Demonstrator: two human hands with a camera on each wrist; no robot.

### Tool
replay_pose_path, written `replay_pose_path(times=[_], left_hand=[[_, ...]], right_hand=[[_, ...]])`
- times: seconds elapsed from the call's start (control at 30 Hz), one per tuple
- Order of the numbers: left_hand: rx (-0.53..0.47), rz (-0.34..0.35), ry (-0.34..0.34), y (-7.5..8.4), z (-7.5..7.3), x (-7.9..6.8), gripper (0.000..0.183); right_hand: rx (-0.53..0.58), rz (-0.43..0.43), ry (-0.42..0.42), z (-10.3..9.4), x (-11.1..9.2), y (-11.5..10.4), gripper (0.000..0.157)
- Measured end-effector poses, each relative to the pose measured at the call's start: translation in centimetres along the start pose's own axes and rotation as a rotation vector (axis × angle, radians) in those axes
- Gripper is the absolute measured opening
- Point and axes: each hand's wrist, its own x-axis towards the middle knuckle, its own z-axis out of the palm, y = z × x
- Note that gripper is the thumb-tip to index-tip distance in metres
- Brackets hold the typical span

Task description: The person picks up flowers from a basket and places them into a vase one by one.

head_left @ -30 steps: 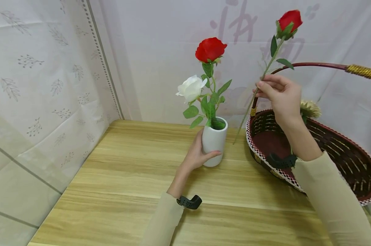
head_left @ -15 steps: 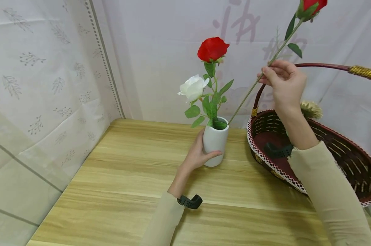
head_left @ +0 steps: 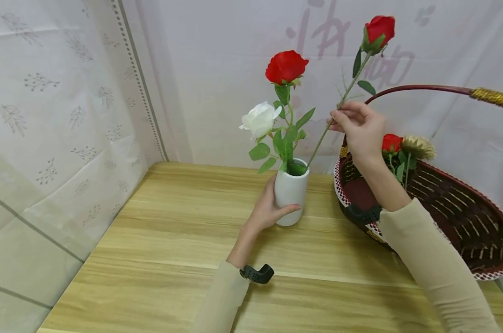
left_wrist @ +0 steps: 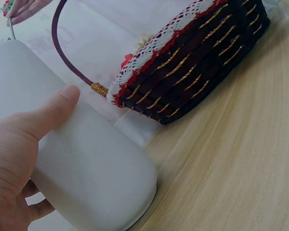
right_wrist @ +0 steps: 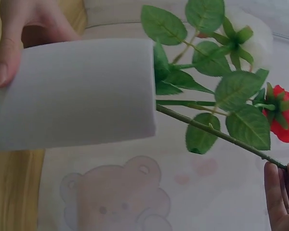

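My left hand [head_left: 264, 210] grips a white vase [head_left: 290, 196] that stands on the wooden table. In the vase are a white rose [head_left: 260, 119] and an open red rose [head_left: 286, 67], both with green leaves. My right hand [head_left: 364, 132] pinches the stem of another red rose [head_left: 379, 32] between thumb and fingers, bloom up and tilted to the right. Its stem's lower end is at the vase mouth, and in the right wrist view the stem [right_wrist: 216, 132] passes behind the rim. How deep it reaches inside is hidden.
A dark woven basket [head_left: 455, 194] with white lace trim and an arched handle [head_left: 426, 87] stands at the right. It holds a red flower [head_left: 392, 143] and a beige flower [head_left: 419, 148]. The wooden table [head_left: 172, 240] meets a printed cloth backdrop [head_left: 201, 83] behind.
My right hand has moved left and down, bringing the rose's stem from beside the vase to its mouth. A red flower in the basket has come into view. The left hand stays on the vase.
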Motion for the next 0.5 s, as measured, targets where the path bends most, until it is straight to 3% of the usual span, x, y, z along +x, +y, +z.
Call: replay_pose_path(times=[0.33, 0.5], left_hand=[[0.001, -0.003, -0.003, -0.1, 0.0, 0.0, 0.098], [-0.006, 0.004, -0.002, -0.1, 0.0, 0.0, 0.098]], right_hand=[[-0.142, 0.054, -0.02, 1.0, -2.2, 1.2, 0.02], [-0.162, 0.082, -0.026, 1.2, -2.9, 1.7, 0.022]])
